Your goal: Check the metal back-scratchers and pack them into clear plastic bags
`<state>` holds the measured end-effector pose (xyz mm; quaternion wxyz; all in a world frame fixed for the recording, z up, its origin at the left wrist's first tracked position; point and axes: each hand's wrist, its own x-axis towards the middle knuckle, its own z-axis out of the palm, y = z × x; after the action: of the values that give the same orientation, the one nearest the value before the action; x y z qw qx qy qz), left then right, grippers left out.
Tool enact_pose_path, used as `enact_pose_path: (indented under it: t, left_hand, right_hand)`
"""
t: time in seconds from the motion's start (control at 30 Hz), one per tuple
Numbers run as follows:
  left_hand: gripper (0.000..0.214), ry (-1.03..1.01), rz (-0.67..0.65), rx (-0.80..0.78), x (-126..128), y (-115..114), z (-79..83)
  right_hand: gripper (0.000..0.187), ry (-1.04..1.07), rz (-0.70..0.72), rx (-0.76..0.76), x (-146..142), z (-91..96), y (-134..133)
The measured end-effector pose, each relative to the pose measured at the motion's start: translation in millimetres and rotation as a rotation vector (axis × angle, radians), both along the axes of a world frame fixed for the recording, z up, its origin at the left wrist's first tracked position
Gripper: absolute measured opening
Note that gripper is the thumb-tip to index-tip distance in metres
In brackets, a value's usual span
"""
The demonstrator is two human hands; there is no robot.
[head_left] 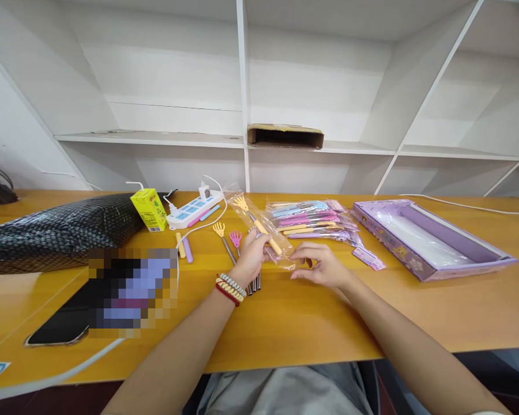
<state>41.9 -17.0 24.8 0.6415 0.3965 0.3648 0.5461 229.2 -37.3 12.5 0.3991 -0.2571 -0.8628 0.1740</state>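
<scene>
My left hand (253,253) is closed around a yellow-handled back scratcher (263,229) inside a clear plastic bag (281,242), its yellow claw pointing away from me. Close to the near end of the bag is my right hand (318,264), fingers curved and the thumb apart from the index finger. Below and left of my left hand lie loose back scratcher rods, one with a yellow claw (218,229) and another with a pink claw (236,237). A yellow handle (180,246) and a purple handle (187,249) rest farther left. Bagged back scratchers (307,219) are piled beyond my hands.
At right stands a purple display box (432,239), with a printed card (368,258) beside it. A power strip (194,210), yellow drink carton (149,210), black wrapped bundle (69,227) and phone (64,311) occupy the left. A cardboard box (285,128) sits on the shelf.
</scene>
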Motion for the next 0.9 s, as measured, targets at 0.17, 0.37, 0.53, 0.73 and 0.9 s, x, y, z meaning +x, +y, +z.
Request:
enact_pose_path:
  t: [0.17, 0.37, 0.53, 0.73, 0.9]
  left_hand:
    - [0.024, 0.023, -0.008, 0.047, -0.6, 1.6, -1.8]
    - [0.028, 0.153, 0.009, 0.125, 2.8, 0.8, -6.5]
    - [0.03, 0.276, -0.153, 0.165, 6.8, -4.0, -6.3]
    - [0.032, 0.299, -0.276, 0.211, 8.6, -6.8, -7.8]
    - [0.038, 0.252, -0.321, 0.146, 8.6, -8.0, -7.7]
  right_hand:
    - [0.019, -0.077, -0.063, 0.099, 2.2, 2.0, 1.2]
    - [0.011, -0.037, -0.135, 0.216, -1.8, 4.2, -1.7]
    - [0.014, -0.071, -0.068, 0.165, -3.8, 0.1, 0.3]
    - [0.023, -0.119, -0.026, 0.115, -3.7, -4.3, 0.2]
    - [0.013, -0.092, -0.1, 0.097, -6.1, -3.0, -2.0]
